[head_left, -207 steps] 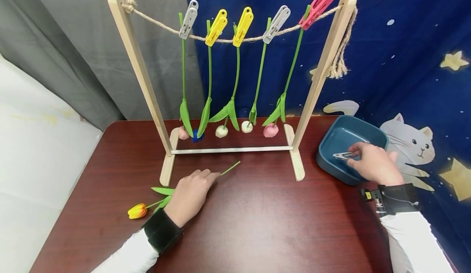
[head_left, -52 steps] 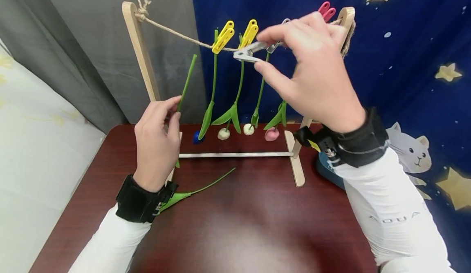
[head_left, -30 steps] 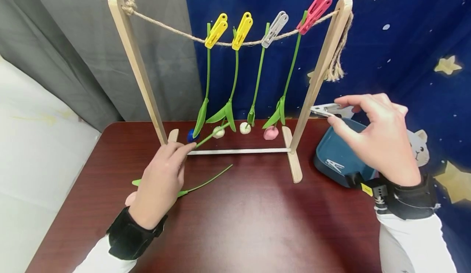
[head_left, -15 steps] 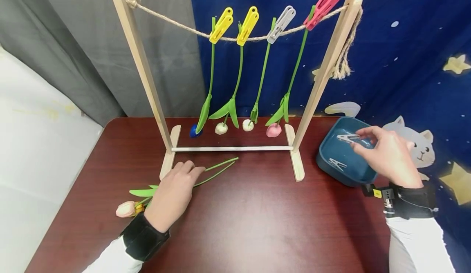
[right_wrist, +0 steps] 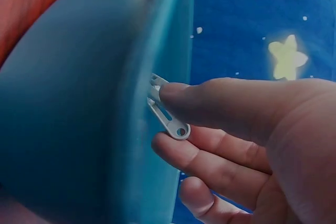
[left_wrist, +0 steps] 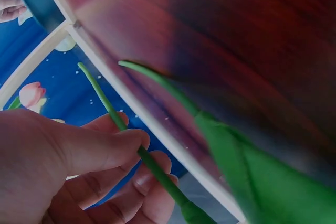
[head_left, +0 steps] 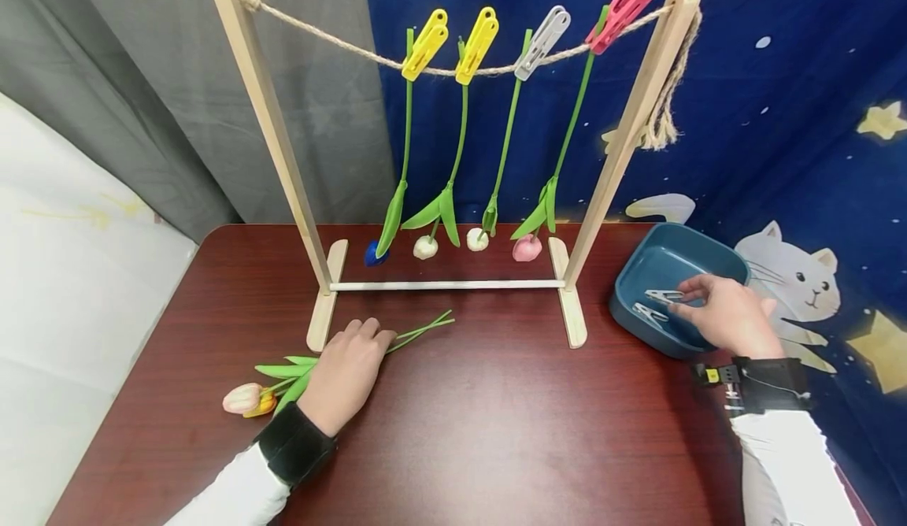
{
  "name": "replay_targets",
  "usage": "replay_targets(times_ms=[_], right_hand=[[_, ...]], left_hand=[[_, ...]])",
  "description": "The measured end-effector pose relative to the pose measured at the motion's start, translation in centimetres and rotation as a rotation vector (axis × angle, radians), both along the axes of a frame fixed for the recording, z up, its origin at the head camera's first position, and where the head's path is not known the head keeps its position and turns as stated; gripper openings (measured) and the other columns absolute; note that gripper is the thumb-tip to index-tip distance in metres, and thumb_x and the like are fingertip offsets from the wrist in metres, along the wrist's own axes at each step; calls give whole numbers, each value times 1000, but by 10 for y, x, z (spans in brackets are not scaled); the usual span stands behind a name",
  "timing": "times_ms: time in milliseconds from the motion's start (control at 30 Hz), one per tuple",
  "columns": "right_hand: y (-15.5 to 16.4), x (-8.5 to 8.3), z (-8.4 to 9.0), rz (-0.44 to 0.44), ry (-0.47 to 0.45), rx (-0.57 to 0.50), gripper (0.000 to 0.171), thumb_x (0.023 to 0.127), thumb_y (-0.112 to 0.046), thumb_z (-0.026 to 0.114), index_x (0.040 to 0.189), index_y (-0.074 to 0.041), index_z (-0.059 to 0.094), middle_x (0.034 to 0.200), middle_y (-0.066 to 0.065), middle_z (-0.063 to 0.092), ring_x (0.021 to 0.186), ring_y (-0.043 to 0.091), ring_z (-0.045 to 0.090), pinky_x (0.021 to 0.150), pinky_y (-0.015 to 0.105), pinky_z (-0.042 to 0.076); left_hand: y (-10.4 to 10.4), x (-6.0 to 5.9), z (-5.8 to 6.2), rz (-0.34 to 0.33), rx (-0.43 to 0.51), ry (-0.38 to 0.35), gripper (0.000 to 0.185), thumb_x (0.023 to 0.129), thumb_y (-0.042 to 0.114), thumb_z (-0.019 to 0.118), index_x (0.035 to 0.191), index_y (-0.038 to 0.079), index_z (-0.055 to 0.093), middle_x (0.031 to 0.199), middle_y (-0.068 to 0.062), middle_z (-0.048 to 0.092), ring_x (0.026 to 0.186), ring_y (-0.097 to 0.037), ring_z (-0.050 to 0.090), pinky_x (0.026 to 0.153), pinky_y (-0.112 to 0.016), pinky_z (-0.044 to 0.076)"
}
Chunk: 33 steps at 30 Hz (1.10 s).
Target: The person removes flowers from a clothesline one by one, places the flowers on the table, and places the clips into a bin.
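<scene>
Left hand (head_left: 345, 368) pinching a tulip stem (left_wrist: 137, 149) flat on the desk (head_left: 496, 431), right hand (head_left: 723, 317) pinching a grey peg (right_wrist: 167, 115) inside the blue tub (head_left: 641, 337): risk of peg slipping from fingertip hold, of stem rolling free.

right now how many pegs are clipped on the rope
4, in a row along the rope, each gripping a hanging tulip stem: two yellow pegs, a grey peg and a pink peg beside the right post.
</scene>
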State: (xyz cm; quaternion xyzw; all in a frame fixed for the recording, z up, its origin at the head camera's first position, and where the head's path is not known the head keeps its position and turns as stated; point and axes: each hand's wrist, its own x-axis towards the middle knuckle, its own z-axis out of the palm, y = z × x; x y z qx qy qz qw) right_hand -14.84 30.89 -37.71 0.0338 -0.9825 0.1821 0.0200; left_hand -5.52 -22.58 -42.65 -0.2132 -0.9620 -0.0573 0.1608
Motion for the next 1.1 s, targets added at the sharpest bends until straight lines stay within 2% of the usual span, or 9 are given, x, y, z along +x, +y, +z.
replay_targets(times_ms=[267, 600, 1100], right_hand=[[4, -2, -12, -15, -40, 6, 36, 94, -23, 79, 116, 4, 70, 108, 25, 76, 99, 49, 61, 74, 61, 22], [6, -5, -26, -3, -33, 35, 35, 92, -21, 80, 114, 4, 70, 105, 25, 76, 97, 51, 62, 72, 61, 22], [2, -4, -28, 1, -73, 65, 39, 93, -17, 77, 121, 8, 68, 111, 28, 74, 100, 49, 62, 74, 62, 20]], left_hand=[[-2, -8, -11, 11, -8, -40, 21, 91, -7, 76, 107, 6, 79, 89, -9, 62, 82, -30, 59, 69, -42, 56], [-4, -13, -19, 11, 7, -68, 21, 92, -8, 75, 107, 5, 79, 91, -10, 64, 82, -30, 61, 71, -43, 57], [-4, -10, -16, 8, 9, -75, 23, 92, -8, 75, 111, 4, 77, 93, -10, 66, 85, -30, 63, 71, -43, 59]])
